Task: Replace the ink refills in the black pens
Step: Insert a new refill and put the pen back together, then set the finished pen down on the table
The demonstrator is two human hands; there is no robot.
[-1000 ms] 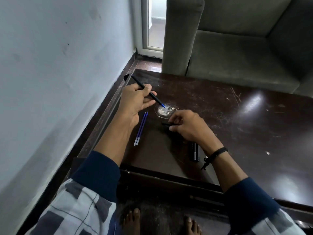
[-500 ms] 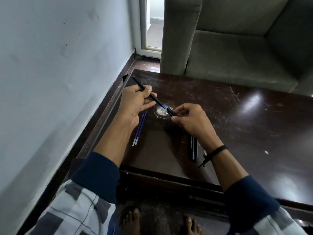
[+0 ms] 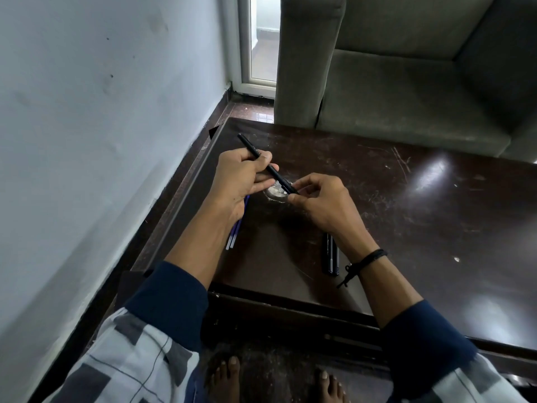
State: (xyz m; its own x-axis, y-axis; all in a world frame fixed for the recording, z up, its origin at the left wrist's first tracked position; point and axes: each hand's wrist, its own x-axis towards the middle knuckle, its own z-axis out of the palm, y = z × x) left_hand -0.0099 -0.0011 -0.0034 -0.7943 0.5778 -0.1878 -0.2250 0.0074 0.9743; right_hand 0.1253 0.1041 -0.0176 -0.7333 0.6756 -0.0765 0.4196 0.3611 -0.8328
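My left hand (image 3: 239,177) grips a slim black pen (image 3: 274,173) by its barrel, held slanting above the dark table (image 3: 406,228). My right hand (image 3: 321,202) pinches the pen's front tip piece between thumb and forefinger, right at the barrel's lower end. The blue refill end is hidden inside. Two loose blue refills (image 3: 236,232) lie on the table under my left wrist, partly covered by it. Two more black pens (image 3: 330,254) lie side by side on the table just left of my right wrist.
A round pale mark (image 3: 276,193) sits in the tabletop under the pen tip. A grey-green sofa (image 3: 406,82) stands behind the table. A white wall (image 3: 87,141) runs along the left. My bare feet (image 3: 273,379) show below the table's front edge.
My right hand picked up the tip piece from the table, brought it to the pen and fitted it over the blue refill end, which no longer shows. My left hand stayed in place.
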